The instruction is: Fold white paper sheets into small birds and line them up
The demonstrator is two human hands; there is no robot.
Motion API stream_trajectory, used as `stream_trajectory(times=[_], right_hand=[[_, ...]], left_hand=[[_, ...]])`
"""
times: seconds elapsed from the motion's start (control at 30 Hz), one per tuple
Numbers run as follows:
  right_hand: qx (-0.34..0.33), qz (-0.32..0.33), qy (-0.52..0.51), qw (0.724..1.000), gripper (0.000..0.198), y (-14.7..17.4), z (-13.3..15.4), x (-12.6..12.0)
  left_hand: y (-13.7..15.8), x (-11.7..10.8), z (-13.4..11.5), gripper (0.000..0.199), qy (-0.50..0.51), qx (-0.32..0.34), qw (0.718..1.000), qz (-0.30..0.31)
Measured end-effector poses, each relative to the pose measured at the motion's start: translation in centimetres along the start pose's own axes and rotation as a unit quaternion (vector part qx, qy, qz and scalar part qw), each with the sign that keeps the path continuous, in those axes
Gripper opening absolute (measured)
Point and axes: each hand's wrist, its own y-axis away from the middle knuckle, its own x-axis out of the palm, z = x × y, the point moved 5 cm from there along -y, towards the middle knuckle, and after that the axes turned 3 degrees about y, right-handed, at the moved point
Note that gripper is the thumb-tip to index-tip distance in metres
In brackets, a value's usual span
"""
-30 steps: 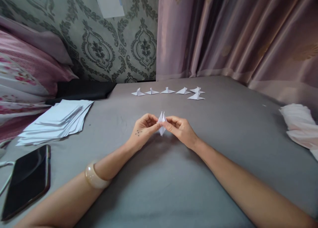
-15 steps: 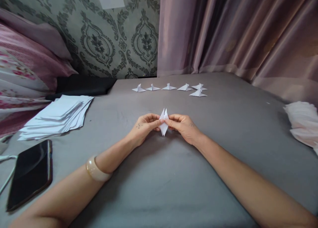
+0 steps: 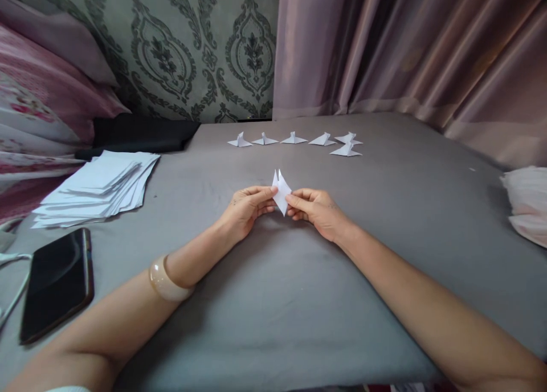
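A small white folded paper (image 3: 282,195), shaped like a narrow diamond with a split upper tip, is held between my two hands above the grey cloth surface. My left hand (image 3: 250,208) pinches its left edge between thumb and fingers; a pale bangle (image 3: 167,282) circles that wrist. On the right edge, my right hand (image 3: 315,211) pinches the paper with the thumb in front. The fingers behind the paper are partly hidden. Farther back stand several folded paper birds (image 3: 293,138) in a row, with one in front (image 3: 346,149) at the right end.
A stack of white paper sheets (image 3: 102,187) lies at the left, before a folded black cloth (image 3: 145,134). Nearer is a dark phone (image 3: 57,286) beside a white cable (image 3: 19,292). Whitish, pinkish bundled material (image 3: 527,201) rests at the right edge. Curtains (image 3: 316,50) hang behind.
The folded paper has turned and tilted, its lower tip now pointing slightly right. Both hands keep their pinch, the right one shifting to the lower right edge. The camera view has tipped downward slightly.
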Motion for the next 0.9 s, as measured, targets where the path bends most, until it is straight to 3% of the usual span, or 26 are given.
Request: stream_trajectory(times=[0.2, 0.43, 0.73, 0.9], right_hand=[[0.013, -0.015, 0.002, 1.000, 0.024, 0.2, 0.1, 0.2], [0.046, 0.063, 0.016, 0.997, 0.025, 0.8, 0.0, 1.8], [0.083, 0.078, -0.013, 0.993, 0.016, 0.4, -1.0, 1.2], [0.077, 0.054, 0.030, 0.995, 0.014, 0.7, -0.4, 1.3]], left_hand=[[0.1, 0.4, -0.1, 0.024, -0.039, 0.007, 0.999, 0.006], [0.4, 0.7, -0.2, 0.027, -0.032, 0.046, 0.998, -0.009], [0.5, 0.8, -0.2, 0.025, -0.004, 0.033, 0.999, -0.018], [0.5, 0.7, -0.3, 0.023, 0.001, 0.036, 0.999, -0.026]])
